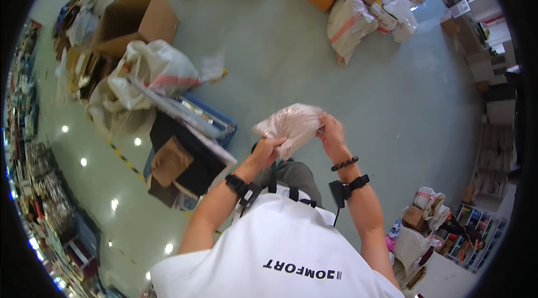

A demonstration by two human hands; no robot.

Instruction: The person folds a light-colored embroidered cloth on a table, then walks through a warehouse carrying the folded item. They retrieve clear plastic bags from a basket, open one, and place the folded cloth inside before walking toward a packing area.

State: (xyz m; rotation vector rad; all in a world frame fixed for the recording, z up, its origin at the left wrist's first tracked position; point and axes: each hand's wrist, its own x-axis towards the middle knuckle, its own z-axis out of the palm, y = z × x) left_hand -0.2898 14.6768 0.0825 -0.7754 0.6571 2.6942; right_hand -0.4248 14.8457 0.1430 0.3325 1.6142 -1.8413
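Two hands, one clear plastic bag. Left hand pinches its lower edge, fingers closed. Right hand grips its right edge, closed.

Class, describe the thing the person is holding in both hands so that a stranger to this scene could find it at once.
Start at the wide grey-green floor. In front of the white shirt, left hand and right hand grip a crinkled clear plastic bag of pinkish contents. The other bags lie on the floor.

A crinkled, glossy clear plastic bag holds something pale pink. The floor is smooth, shiny grey-green, reflecting lights. The boxes are matt brown cardboard; the sacks are white woven plastic.
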